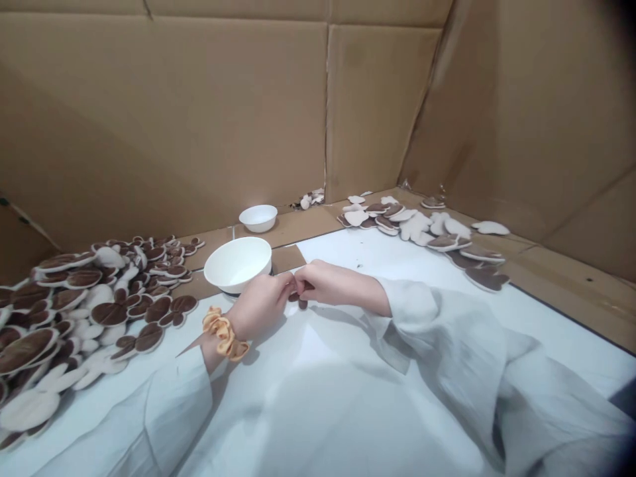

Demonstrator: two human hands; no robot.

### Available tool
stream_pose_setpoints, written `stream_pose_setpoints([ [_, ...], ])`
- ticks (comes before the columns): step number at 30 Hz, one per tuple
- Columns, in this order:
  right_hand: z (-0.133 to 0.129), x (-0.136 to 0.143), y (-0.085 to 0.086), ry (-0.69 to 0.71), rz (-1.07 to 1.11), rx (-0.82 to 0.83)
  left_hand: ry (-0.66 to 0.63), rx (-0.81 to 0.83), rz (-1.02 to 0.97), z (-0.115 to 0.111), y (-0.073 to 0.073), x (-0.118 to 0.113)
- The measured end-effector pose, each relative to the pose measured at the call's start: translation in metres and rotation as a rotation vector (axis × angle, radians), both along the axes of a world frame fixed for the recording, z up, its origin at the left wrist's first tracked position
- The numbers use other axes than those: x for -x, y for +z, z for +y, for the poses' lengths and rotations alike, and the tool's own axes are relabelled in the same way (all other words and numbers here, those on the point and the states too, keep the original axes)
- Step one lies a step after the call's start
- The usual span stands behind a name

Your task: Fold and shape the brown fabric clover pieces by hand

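Observation:
My left hand (263,305), with a yellow scrunchie (224,333) at the wrist, meets my right hand (334,282) over the white tabletop. Both have their fingers closed in a pinch on a small brown fabric piece (302,304). Only its rounded lower bits show below the fingertips; the rest is hidden. Just behind my left hand stands a white bowl (238,262), whose visible inside is plain white. Brown plush pieces with pale edges (110,314) lie heaped to the left, some with their white side up.
A smaller white bowl (258,218) sits farther back on cardboard. Another pile of brown and white fabric pieces (417,226) spreads along the back right. A few small scraps (312,198) lie by the rear wall. Tall cardboard walls (199,112) enclose the back and sides.

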State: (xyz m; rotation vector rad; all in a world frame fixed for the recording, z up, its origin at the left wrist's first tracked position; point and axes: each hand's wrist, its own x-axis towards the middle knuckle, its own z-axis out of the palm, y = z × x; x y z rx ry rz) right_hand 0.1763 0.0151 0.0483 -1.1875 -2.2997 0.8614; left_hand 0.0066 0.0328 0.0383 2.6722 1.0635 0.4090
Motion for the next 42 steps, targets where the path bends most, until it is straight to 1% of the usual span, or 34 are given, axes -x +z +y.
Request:
stream_pose_setpoints([
  [2, 0.003, 0.0, -0.005, -0.032, -0.015, -0.017, 0.042, -0.043, 0.06, -0.002, 0.001, -0.002],
  [5, 0.009, -0.001, -0.014, -0.134, 0.041, -0.082, 0.132, -0.077, 0.133, -0.007, 0.0, -0.004],
  [7, 0.011, -0.001, -0.018, -0.21, 0.097, -0.137, 0.184, -0.062, 0.083, -0.011, 0.0, -0.005],
  [9, 0.014, 0.0, -0.021, -0.284, 0.197, -0.132, 0.22, -0.035, -0.04, -0.014, -0.001, -0.005],
  [12, 0.016, 0.003, -0.023, -0.348, 0.509, 0.005, 0.253, 0.007, -0.197, -0.017, -0.004, -0.007],
  [14, 0.016, 0.007, -0.025, -0.342, 0.714, 0.12, 0.258, 0.019, -0.25, -0.019, -0.009, -0.008],
  [16, 0.015, 0.01, -0.026, -0.334, 0.839, 0.2, 0.258, -0.01, -0.278, -0.021, -0.014, -0.008],
  [20, 0.009, 0.014, -0.026, -0.386, 0.942, 0.3, 0.281, -0.096, -0.272, -0.02, -0.022, -0.009],
  [24, 0.001, 0.018, -0.022, -0.46, 1.052, 0.405, 0.249, -0.129, -0.346, -0.017, -0.027, -0.009],
  [27, -0.004, 0.022, -0.019, -0.454, 1.088, 0.463, 0.255, -0.148, -0.377, -0.015, -0.026, -0.009],
  [30, -0.005, 0.022, -0.016, -0.425, 1.101, 0.464, 0.262, -0.156, -0.389, -0.016, -0.025, -0.009],
  [33, 0.005, 0.009, -0.007, -0.393, 1.148, 0.404, 0.255, -0.182, -0.382, -0.019, -0.03, -0.007],
  [34, 0.01, 0.002, -0.003, -0.396, 1.189, 0.348, 0.245, -0.186, -0.354, -0.02, -0.033, -0.006],
  [36, 0.021, -0.015, 0.005, -0.443, 1.293, 0.158, 0.227, -0.176, -0.246, -0.021, -0.039, -0.004],
  [37, 0.026, -0.023, 0.008, -0.445, 1.314, 0.089, 0.23, -0.178, -0.179, -0.021, -0.041, -0.004],
  [39, 0.033, -0.032, 0.013, -0.445, 1.247, 0.02, 0.237, -0.238, -0.046, -0.021, -0.045, -0.006],
  [40, 0.034, -0.034, 0.014, -0.429, 1.198, -0.019, 0.219, -0.292, 0.016, -0.021, -0.045, -0.007],
  [42, 0.031, -0.03, 0.013, -0.377, 1.101, -0.096, 0.13, -0.412, 0.115, -0.025, -0.045, -0.012],
])
